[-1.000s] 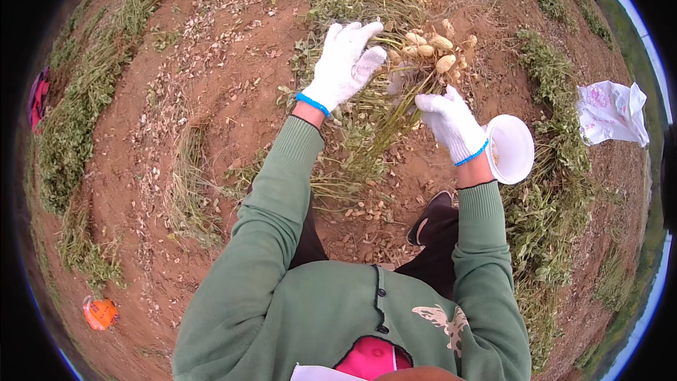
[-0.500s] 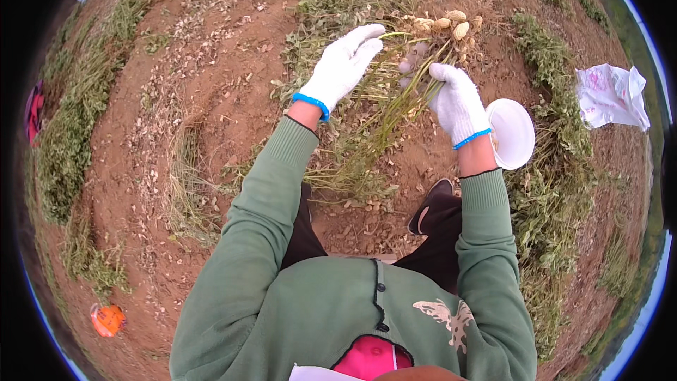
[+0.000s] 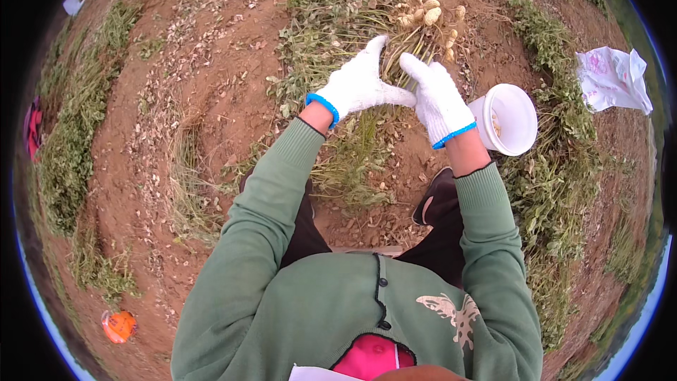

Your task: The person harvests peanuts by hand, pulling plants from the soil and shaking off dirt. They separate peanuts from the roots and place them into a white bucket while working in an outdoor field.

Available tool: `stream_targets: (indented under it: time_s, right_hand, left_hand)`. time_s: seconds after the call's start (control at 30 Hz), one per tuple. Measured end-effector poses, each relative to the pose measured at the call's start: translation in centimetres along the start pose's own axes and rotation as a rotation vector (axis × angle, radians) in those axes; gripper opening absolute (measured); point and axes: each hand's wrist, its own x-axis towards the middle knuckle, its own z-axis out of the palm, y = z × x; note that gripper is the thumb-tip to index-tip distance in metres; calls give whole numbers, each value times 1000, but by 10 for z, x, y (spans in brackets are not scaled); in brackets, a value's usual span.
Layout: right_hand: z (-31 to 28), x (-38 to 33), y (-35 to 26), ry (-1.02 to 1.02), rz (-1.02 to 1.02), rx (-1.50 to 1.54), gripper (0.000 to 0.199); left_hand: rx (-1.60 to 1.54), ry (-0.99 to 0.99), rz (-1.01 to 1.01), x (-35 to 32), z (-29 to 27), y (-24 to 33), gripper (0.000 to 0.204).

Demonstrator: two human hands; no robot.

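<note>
My right hand (image 3: pixel 443 102), in a white knit glove with a blue cuff, is closed round the stems of a peanut plant (image 3: pixel 421 48). Its cluster of pale peanuts (image 3: pixel 431 14) and roots points away from me, beyond the fingers. My left hand (image 3: pixel 361 81), gloved the same way, is open beside the stems. The left thumb stands apart and the other fingers reach across to the right hand; I cannot tell whether they touch the stems. Just right of my right wrist is a white plastic bucket (image 3: pixel 511 120), with a few peanuts visible inside.
Pulled peanut plants (image 3: pixel 338 0) lie ahead of my hands, and more form green rows at the left (image 3: pixel 67 148) and right (image 3: pixel 546 197). A white printed bag (image 3: pixel 613 79) lies far right, an orange bag (image 3: pixel 118 326) at lower left. My feet rest on reddish soil.
My left hand has come down and right, its thumb now spread from the fingers. My right hand has shifted slightly left and nearer with the plant. The bucket's inside shows more.
</note>
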Motion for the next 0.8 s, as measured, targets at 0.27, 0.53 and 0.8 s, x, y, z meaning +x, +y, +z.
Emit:
stream_targets:
  time_s: [0.27, 0.53, 0.8]
  right_hand:
    - [22, -12, -14, -189, 52, 2, 93]
    - [-15, 8, 8, -267, -14, 49, 69]
    - [-10, 19, 35, -12, -159, -499, 60]
  left_hand:
    - [-430, 202, 4, 3, 8, -7, 67]
    - [-1099, 131, -258, 12, -7, -36, 26]
    - [-865, 126, -66, 11, 18, -12, 46]
